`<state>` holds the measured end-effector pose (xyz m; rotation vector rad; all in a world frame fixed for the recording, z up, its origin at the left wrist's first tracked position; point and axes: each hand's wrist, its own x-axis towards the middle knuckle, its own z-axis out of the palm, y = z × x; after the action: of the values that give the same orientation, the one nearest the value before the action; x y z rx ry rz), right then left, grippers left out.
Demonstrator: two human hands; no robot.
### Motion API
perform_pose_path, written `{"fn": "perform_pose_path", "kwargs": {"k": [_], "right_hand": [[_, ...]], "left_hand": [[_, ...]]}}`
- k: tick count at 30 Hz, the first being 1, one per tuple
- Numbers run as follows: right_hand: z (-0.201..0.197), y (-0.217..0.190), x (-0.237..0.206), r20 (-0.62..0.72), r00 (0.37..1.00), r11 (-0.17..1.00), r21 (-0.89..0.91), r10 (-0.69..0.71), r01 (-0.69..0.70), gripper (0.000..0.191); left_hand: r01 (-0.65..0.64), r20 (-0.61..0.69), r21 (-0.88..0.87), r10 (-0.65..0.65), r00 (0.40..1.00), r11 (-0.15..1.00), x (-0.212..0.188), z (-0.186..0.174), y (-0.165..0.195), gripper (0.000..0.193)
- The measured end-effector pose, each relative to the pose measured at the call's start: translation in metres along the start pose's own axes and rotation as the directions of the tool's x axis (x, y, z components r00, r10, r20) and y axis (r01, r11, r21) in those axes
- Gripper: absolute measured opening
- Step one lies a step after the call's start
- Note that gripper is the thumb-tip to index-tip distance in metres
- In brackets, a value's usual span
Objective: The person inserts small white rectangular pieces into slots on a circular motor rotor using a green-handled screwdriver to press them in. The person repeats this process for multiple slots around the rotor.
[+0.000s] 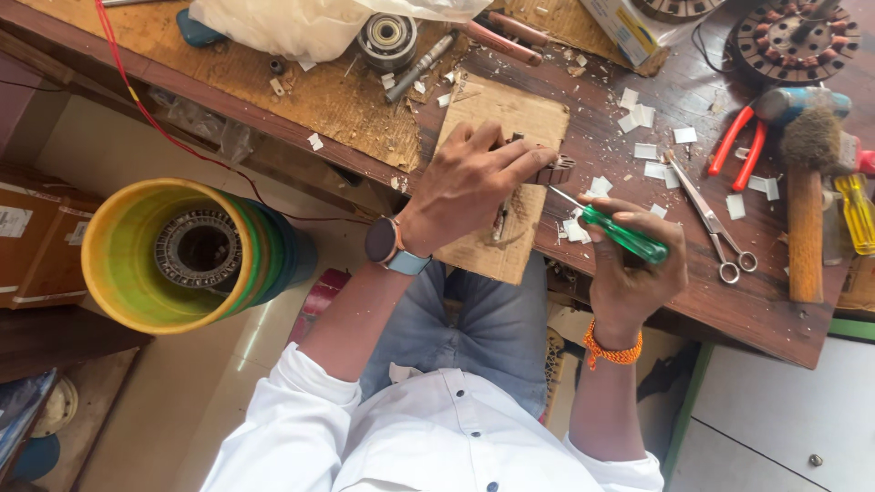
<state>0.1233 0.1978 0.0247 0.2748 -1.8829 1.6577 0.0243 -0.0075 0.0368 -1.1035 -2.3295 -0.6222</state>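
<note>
Wooden and dark, your workbench (638, 273) runs slantwise across the view, its near edge just above your lap, its top strewn with white paper scraps (643, 117) and shavings. Your left hand (469, 182) is closed around a small dark ribbed metal part (558, 169), pinning it over a cardboard sheet (510, 123) at the bench edge. Your right hand (629, 264) grips a green-handled screwdriver (624, 235), the tip touching that part. Scissors (715, 228) lie just beside your right hand; a wooden-handled hammer (807, 219), red-handled pliers (743, 146) and a yellow-handled screwdriver (855, 210) crowd the right end. Left of your knees stands a yellow-green bucket (118, 273) with a round wound coil (196, 248) inside, on pale floor tiles (182, 401) with open room between it and you.
</note>
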Motion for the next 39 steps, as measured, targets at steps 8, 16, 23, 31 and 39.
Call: {"fn": "perform_pose_path", "kwargs": {"k": [8, 16, 23, 31, 39], "right_hand": [[-0.002, 0.008, 0.005, 0.037, 0.999, 0.998, 0.06, 0.032, -0.034, 0.027], [0.0, 0.006, 0.009, 0.09, 0.996, 1.0, 0.004, 0.012, -0.012, 0.028], [-0.003, 0.006, 0.006, 0.087, 0.996, 1.0, -0.005, -0.026, 0.027, 0.026], [-0.001, 0.013, 0.002, 0.069, 0.995, 0.996, -0.04, -0.071, 0.074, 0.026], [0.013, 0.002, 0.009, 0.066, 0.998, 1.0, 0.007, 0.018, -0.019, 0.026]], "left_hand": [[0.092, 0.113, -0.321, -0.058, 0.992, 0.943, 0.001, -0.004, -0.015, 0.059], [0.168, 0.132, -0.416, -0.123, 0.984, 0.894, -0.009, 0.005, -0.031, 0.076], [0.088, 0.053, -0.331, -0.075, 0.996, 0.94, -0.008, 0.011, -0.025, 0.073], [0.113, 0.063, -0.354, -0.097, 0.993, 0.928, -0.004, 0.009, -0.018, 0.065], [0.095, 0.071, -0.318, -0.077, 0.995, 0.943, 0.003, 0.009, -0.014, 0.059]]}}
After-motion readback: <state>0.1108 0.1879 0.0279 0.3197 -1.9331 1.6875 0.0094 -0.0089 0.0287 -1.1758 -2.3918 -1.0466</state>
